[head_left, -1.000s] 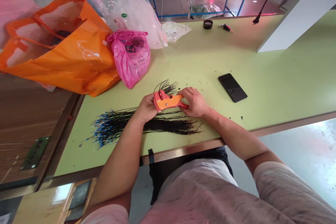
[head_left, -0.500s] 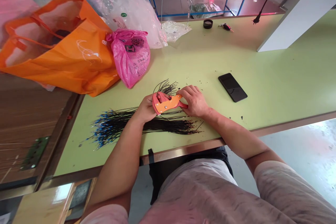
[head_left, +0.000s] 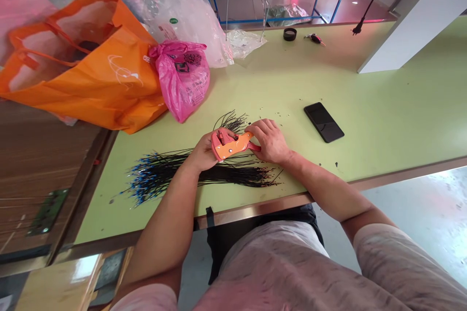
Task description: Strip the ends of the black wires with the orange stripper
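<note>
No word or number can be read with certainty. The pink plastic bag (head_left: 184,90) bears black print (head_left: 188,61) in its upper part, a blocky mark beside denser characters, and smaller dark lines (head_left: 197,86) lower down; creases and small size leave them all illegible. On the orange bag (head_left: 91,90) stands a white swirling line emblem (head_left: 124,73), with a few white characters (head_left: 146,58) near its right edge, too small to make out. The clear plastic bag (head_left: 207,29) carries 1 green oval mark (head_left: 173,21), its pale lettering unreadable, and faint reddish print below.
</note>
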